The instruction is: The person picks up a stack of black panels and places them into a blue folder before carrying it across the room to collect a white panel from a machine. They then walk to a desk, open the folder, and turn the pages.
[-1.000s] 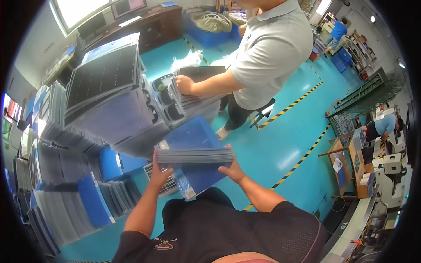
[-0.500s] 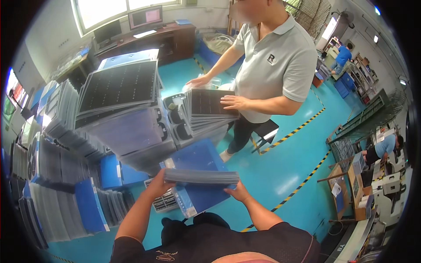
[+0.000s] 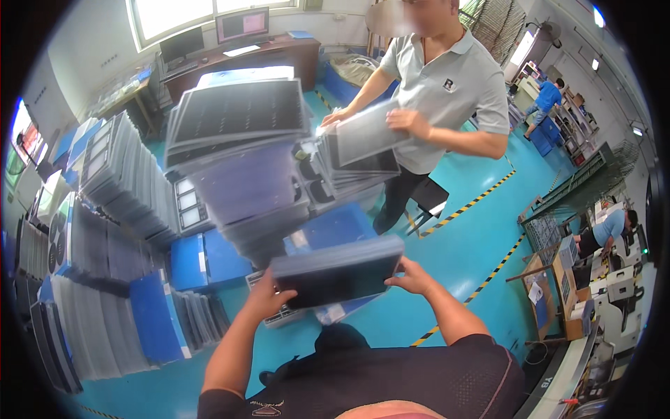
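I hold a flat stack of dark grey trays (image 3: 336,271) in front of me, lifted and tilted. My left hand (image 3: 266,299) grips its left end and my right hand (image 3: 412,276) grips its right end. Just behind it rises a tall pile of dark trays (image 3: 241,153) on the floor. Across from me a co-worker in a grey polo shirt (image 3: 447,91) holds a clear-wrapped tray (image 3: 366,133) with both hands above another pile of trays (image 3: 342,174).
Rows of grey trays (image 3: 118,174) and blue boxes (image 3: 157,314) crowd the left side. A blue crate (image 3: 335,227) sits below my stack. The teal floor (image 3: 460,209) carries yellow-black tape lines. Desks with monitors (image 3: 241,24) stand at the back; other people work far right.
I have raised the tray stack higher and tilted it. The co-worker has lifted a wrapped tray off the pile between us. My view has tipped upward.
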Demonstrator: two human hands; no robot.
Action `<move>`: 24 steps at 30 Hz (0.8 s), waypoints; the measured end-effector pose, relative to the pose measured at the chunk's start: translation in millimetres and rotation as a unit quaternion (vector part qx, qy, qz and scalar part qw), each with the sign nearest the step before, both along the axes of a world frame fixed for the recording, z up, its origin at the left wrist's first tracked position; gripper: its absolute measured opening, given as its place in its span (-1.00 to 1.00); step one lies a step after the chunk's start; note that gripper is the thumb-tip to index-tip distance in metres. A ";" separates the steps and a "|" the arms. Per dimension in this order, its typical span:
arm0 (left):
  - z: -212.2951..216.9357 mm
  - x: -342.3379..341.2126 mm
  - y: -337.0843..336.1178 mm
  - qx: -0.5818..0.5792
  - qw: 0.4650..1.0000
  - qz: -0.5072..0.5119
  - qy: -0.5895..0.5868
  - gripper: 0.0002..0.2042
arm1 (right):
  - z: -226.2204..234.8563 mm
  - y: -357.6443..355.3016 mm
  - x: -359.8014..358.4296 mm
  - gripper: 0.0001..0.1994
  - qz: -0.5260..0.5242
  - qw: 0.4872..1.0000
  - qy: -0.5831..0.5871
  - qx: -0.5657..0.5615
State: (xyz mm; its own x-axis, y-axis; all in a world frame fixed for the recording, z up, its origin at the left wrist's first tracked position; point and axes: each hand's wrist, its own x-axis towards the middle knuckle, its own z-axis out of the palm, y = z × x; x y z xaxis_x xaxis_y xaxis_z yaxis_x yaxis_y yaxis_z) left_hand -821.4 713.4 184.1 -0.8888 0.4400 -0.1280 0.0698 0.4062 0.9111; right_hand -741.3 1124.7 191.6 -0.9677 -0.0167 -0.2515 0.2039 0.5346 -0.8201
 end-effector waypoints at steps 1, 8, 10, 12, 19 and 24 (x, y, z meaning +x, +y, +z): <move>-2.4 29.7 -31.1 0.001 1.000 -0.002 0.003 -0.30 | 7.8 -27.1 15.8 -0.48 0.025 0.999 0.008 -0.048; -3.3 266.3 -299.8 0.310 0.925 0.209 -0.068 -0.36 | 3.8 -317.3 95.2 -0.49 0.124 0.985 -0.074 -0.099; 32.8 298.4 -363.1 0.283 0.925 0.241 -0.081 -0.39 | -40.2 -374.7 113.4 -0.49 0.181 0.966 0.085 0.162; 54.3 348.1 -424.8 0.265 0.917 0.298 0.008 -0.41 | 1.7 -438.4 114.4 -0.44 0.233 0.962 0.099 0.104; 197.1 484.5 -608.1 0.267 0.827 0.494 0.016 -0.39 | 225.9 -781.6 122.4 -0.65 0.376 0.916 0.081 -0.115; 259.9 443.4 -715.9 0.197 0.767 0.610 0.037 -0.40 | 293.1 -951.8 33.6 -0.46 0.458 0.878 0.101 -0.092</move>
State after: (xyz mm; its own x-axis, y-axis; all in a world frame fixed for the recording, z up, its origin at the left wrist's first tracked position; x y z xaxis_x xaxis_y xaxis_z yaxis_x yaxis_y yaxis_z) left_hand -378.0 -2.5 443.9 -0.6686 -0.7326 -0.1273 -0.0846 -0.0951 0.9919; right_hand -707.7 172.9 484.7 -0.5514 -0.8342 0.0111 -0.4021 0.2540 -0.8797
